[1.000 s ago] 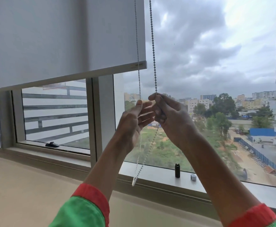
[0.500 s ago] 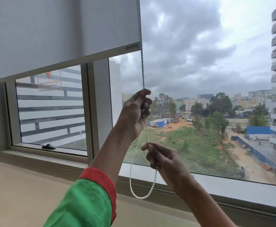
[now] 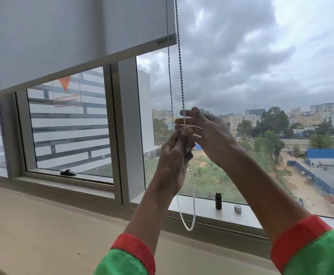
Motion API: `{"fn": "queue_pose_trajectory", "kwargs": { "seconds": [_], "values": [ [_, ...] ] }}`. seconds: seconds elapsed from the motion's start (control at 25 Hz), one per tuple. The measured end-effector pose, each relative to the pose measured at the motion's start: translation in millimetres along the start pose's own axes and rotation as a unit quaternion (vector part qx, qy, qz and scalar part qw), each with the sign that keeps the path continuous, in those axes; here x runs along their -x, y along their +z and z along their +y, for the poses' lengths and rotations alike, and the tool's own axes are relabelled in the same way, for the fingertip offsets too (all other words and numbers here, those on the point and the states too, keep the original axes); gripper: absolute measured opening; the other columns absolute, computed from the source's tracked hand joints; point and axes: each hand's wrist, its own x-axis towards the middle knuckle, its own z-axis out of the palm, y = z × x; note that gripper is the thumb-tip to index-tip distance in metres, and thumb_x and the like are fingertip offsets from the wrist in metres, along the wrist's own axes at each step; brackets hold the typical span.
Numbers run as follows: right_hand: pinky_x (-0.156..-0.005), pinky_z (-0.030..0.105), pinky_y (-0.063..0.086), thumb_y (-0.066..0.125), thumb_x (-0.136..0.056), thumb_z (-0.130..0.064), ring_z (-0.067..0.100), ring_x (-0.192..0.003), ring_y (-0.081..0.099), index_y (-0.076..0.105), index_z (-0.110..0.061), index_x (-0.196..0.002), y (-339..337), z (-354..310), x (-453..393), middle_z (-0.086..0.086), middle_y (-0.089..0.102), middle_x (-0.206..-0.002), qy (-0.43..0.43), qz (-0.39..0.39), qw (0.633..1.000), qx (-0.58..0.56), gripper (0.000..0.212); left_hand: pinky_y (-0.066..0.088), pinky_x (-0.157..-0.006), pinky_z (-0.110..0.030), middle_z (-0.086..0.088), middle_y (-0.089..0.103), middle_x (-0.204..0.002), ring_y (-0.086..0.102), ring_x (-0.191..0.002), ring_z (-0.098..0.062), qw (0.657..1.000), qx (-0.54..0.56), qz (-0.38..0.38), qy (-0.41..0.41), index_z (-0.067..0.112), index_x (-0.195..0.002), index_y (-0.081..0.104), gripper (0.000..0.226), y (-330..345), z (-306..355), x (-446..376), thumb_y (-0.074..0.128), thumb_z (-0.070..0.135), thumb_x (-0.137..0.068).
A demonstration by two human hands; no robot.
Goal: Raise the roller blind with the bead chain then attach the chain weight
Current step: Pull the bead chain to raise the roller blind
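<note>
Hands meet at the middle of the head view, raised in front of a large window. The left hand [image 3: 174,161] is closed around the bead chain [image 3: 180,62], its grip pinching the strand from below. The right hand [image 3: 204,132] sits just above and touching it, blurred; its fingers curl about the same strand, though how firmly they clamp it is hard to make out. The chain is a string of small pale beads, two strands running up out of frame; below the hands it hangs in a narrow loop [image 3: 189,225] whose bottom ends in front of the window ledge [image 3: 202,209].

The roller blind [image 3: 73,36], smooth pale grey fabric with a straight bottom bar, covers the upper left; its top is cut off. A small dark cylinder, apparently the chain weight [image 3: 218,201], stands upright on the ledge, with a small silvery piece [image 3: 237,208] near it. Both sleeves [image 3: 126,257] are green with red cuffs, cropped at the lower edge. A partly legible notice [image 3: 67,92] is stuck to the left pane.
</note>
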Motion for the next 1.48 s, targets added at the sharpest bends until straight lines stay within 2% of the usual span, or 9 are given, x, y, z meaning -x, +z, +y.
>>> {"fn": "queue_pose_trajectory", "kwargs": {
  "seconds": [0.2,0.36,0.48,0.64,0.8,0.96,1.16,1.28,1.48],
  "values": [
    [-0.044,0.021,0.029,0.042,-0.096,-0.009,0.008,-0.039,0.035,0.062,0.002,-0.102,23.0,-30.3,-16.9,0.006,0.045,-0.061,-0.025,0.002,0.998,-0.059,0.024,0.025,-0.049,-0.018,0.001,0.037,-0.06,0.033,-0.048,-0.005,1.0,-0.007,0.007,-0.029,0.017,-0.078,0.065,0.025,-5.2,-15.9,14.0,0.047,0.019,-0.095],
    [-0.044,0.019,0.023,0.045,-0.095,-0.01,0.004,-0.04,0.032,0.064,-0.006,-0.089,17.7,-6.3,1.0,-0.001,0.04,-0.052,-0.044,0.006,0.996,-0.076,0.021,0.03,-0.054,-0.021,0.001,0.058,-0.059,0.041,-0.053,-0.008,0.992,-0.071,-0.052,-0.085,0.016,-0.082,0.072,0.027,-27.8,-13.7,15.2,0.048,0.019,-0.095],
    [-0.046,0.019,0.023,0.046,-0.093,-0.01,0.004,-0.044,0.034,0.066,-0.007,-0.087,3.1,11.4,17.6,-0.006,0.043,-0.047,-0.043,0.006,0.995,-0.086,0.021,0.039,-0.071,-0.03,0.003,0.076,-0.084,0.065,-0.079,-0.012,0.979,-0.159,-0.046,-0.119,0.02,-0.089,0.074,0.031,-37.3,-9.3,11.2,0.044,0.021,-0.096],
    [-0.044,0.016,0.025,0.053,-0.083,-0.015,0.004,-0.045,0.036,0.068,-0.007,-0.085,-5.1,40.1,33.4,-0.008,0.048,-0.047,-0.024,-0.002,0.995,-0.097,0.016,0.042,-0.101,-0.043,-0.004,0.072,-0.105,0.064,-0.106,-0.02,0.989,-0.134,-0.014,-0.059,0.015,-0.107,0.065,0.032,-19.8,14.1,-17.1,0.036,0.025,-0.099],
    [-0.045,0.016,0.022,0.055,-0.081,-0.018,0.001,-0.047,0.037,0.065,-0.006,-0.084,-5.9,75.9,50.1,-0.011,0.053,-0.051,-0.013,-0.028,0.994,-0.104,0.017,0.057,-0.071,-0.031,-0.007,0.073,-0.086,0.072,-0.081,-0.02,0.999,-0.025,-0.028,0.004,0.005,-0.109,0.059,0.029,15.8,58.5,-53.7,0.04,0.025,-0.099],
    [-0.044,0.014,0.026,0.056,-0.08,-0.018,0.003,-0.047,0.038,0.07,-0.008,-0.083,-15.3,95.8,57.5,-0.008,0.05,-0.051,0.008,-0.06,0.993,-0.104,0.017,0.024,-0.037,-0.017,0.005,0.046,-0.048,0.03,-0.04,-0.006,0.999,-0.038,0.03,0.005,0.007,-0.096,0.066,0.024,24.4,61.7,-60.4,0.043,0.01,-0.097],
    [-0.071,0.029,0.04,0.054,-0.081,-0.038,0.017,-0.075,0.059,0.069,-0.012,-0.106,-39.0,66.5,40.6,0.007,0.072,-0.085,0.049,-0.042,0.994,0.087,0.039,0.027,-0.034,-0.016,0.004,0.042,-0.049,0.029,-0.038,-0.006,0.997,-0.048,0.059,0.009,0.013,-0.082,0.069,0.026,-2.3,55.2,-46.9,0.047,0.01,-0.096],
    [-0.087,0.039,0.045,0.046,-0.091,-0.035,0.026,-0.096,0.065,0.064,-0.004,-0.113,-31.7,31.8,17.9,0.017,0.069,-0.11,0.034,-0.017,0.997,0.071,0.041,0.027,-0.039,-0.016,0.003,0.04,-0.052,0.03,-0.042,-0.006,0.997,-0.052,0.06,0.005,0.014,-0.081,0.069,0.026,-14.5,41.3,-33.9,0.047,0.013,-0.096],
    [-0.083,0.038,0.055,0.045,-0.096,-0.023,0.028,-0.086,0.068,0.059,0.005,-0.111,4.9,-24.5,-26.6,0.017,0.068,-0.095,-0.001,0.013,1.0,0.015,0.034,0.029,-0.046,-0.016,0.009,0.046,-0.049,0.036,-0.046,-0.003,0.996,-0.069,0.034,-0.036,0.02,-0.074,0.073,0.03,-16.8,1.4,-5.5,0.05,0.021,-0.094]
  ]
}}
